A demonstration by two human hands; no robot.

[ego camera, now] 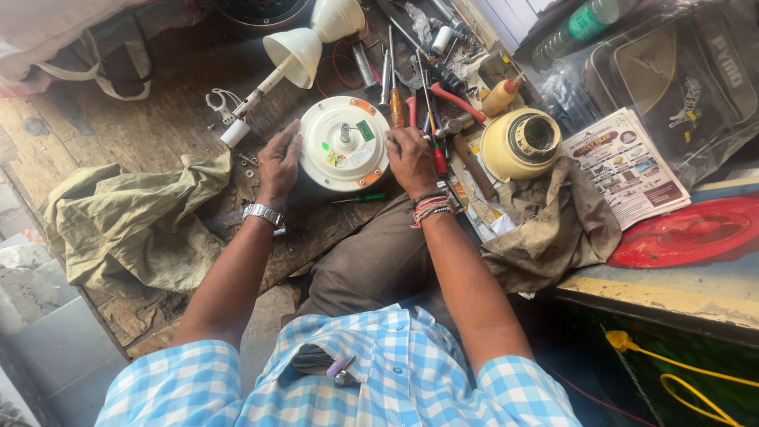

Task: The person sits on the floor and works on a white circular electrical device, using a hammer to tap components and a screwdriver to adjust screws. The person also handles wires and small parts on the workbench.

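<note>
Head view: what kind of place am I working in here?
Probably a small fan repair workshop: a worn wooden workbench, a jumble of screwdrivers and pliers, and a round white fan motor housing between both hands.

Cloth point(134, 229), leaflet point(628, 166), red lid point(688, 233)

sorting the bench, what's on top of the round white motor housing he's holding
On the white motor housing: a short centre shaft, a small green board, stickers and orange tabs at the rim. The left hand and right hand grip its sides, hiding those edges.
</note>
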